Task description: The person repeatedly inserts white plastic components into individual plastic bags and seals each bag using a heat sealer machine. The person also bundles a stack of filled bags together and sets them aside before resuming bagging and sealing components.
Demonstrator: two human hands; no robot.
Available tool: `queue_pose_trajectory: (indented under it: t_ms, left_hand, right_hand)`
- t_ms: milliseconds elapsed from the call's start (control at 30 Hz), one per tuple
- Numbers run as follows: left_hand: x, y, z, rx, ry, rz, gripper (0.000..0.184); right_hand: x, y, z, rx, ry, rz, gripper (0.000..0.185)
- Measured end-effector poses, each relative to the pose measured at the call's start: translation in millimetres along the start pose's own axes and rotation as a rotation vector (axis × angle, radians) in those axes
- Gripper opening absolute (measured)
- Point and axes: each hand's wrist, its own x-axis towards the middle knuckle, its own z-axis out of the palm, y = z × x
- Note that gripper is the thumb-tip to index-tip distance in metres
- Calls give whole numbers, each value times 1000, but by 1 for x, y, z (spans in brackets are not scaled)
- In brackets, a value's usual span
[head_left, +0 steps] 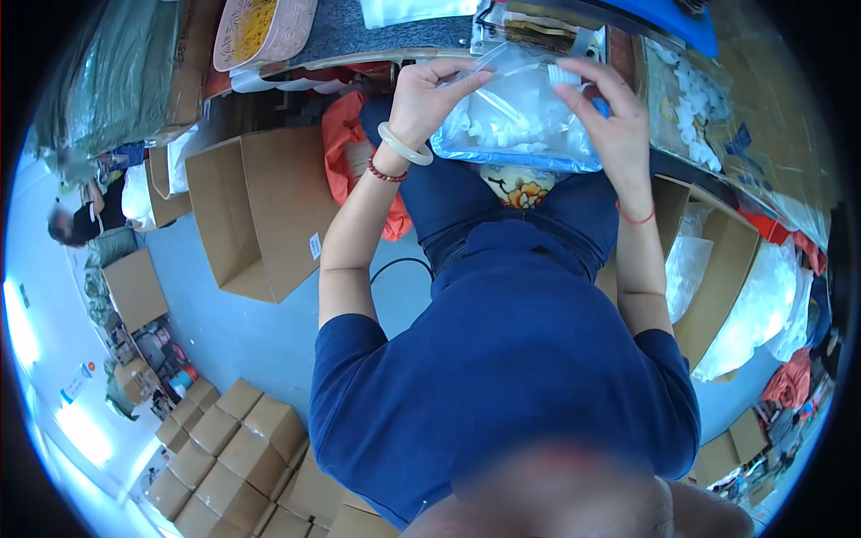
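Note:
My left hand (432, 97) pinches the edge of a small clear plastic bag (511, 59) between thumb and fingertips. Facing it, my right hand (614, 106) holds a small white ribbed piece (562, 75) between thumb and forefinger, beside the bag. Whether the piece touches the bag I cannot tell. Below both hands, a blue-rimmed tray (529, 163) sits at my lap, against the table edge. White small parts (502, 130) lie in it, partly behind clear plastic film.
A patterned white basket (269, 45) of yellow rubber bands stands on the table (377, 38). More white pieces (695, 99) lie at the right. Open cardboard boxes (260, 211) flank me; stacked cartons (238, 457) are behind. Another person (90, 215) is at the far left.

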Motion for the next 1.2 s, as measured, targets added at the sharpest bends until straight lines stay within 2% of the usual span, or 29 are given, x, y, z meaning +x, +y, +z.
queue_pose_trajectory:
  t_ms: [133, 233, 300, 400, 467, 533, 567, 633, 667, 700, 733, 767, 800, 833, 867, 933, 967, 1000, 1067, 1100, 1133, 1200]
  left_hand:
    - [-1, -7, 14, -105, -44, -35, 19]
    - [0, -9, 20, -28, -113, -87, 20]
    - [0, -6, 25, -50, -144, -101, 21]
    - [3, 2, 30, -76, -188, -104, 22]
    - [7, -1, 29, -75, -199, -109, 23]
    - [10, -10, 24, -43, -384, -113, 24]
    - [8, -10, 24, -38, -393, -117, 24]
    - [11, -5, 25, -292, -579, -317, 26]
    - [12, -7, 26, -327, -605, -379, 27]
    - [12, -14, 28, -328, -602, -374, 27]
    - [13, -24, 33, -467, -576, -446, 28]
    - [18, -33, 37, -606, -549, -519, 29]
    - [26, -36, 40, -608, -549, -519, 29]
    - [36, -37, 45, -703, -477, -514, 31]
    - [45, -38, 49, -798, -406, -507, 32]
    - [58, -34, 51, -851, -375, -496, 32]
    - [62, -33, 53, -835, -355, -524, 32]
    - [65, -33, 53, -816, -332, -556, 31]
    - [61, -31, 57, -806, -309, -547, 31]
    - [59, -30, 58, -798, -289, -534, 31]
    - [59, -35, 56, -794, -288, -526, 31]
    - [56, -48, 51, -670, -270, -456, 32]
  right_hand:
    - [-8, 0, -5, 19, -15, -12, 26]
    - [-6, 5, -8, 59, 41, 12, 25]
    - [2, -1, -15, 23, 93, -34, 26]
    - [9, -5, -21, -41, 49, -68, 26]
    - [13, 4, -25, -175, -121, -183, 24]
    - [27, 5, -39, -261, -331, -231, 23]
    - [32, 0, -44, -254, -445, -162, 24]
    - [34, 5, -41, -282, -469, -141, 26]
    - [34, 11, -37, -309, -507, -120, 27]
    - [33, 30, -32, -249, -428, -108, 29]
    - [32, 35, -33, -250, -430, -111, 29]
    - [32, 39, -34, -269, -274, -21, 29]
    - [30, 44, -37, -287, -119, 72, 29]
    - [30, 51, -42, -334, 9, 20, 30]
    - [25, 53, -50, -341, 6, 25, 30]
    - [19, 44, -64, -672, 234, -42, 28]
    - [18, 46, -65, -769, 254, 143, 27]
    - [23, 66, -68, -772, 254, 138, 27]
    - [42, 135, -81, -919, 278, -220, 26]
    - [52, 143, -83, -937, 226, -340, 28]
    - [49, 148, -84, -936, 233, -347, 28]
    - [41, 150, -86, -965, 169, -162, 27]
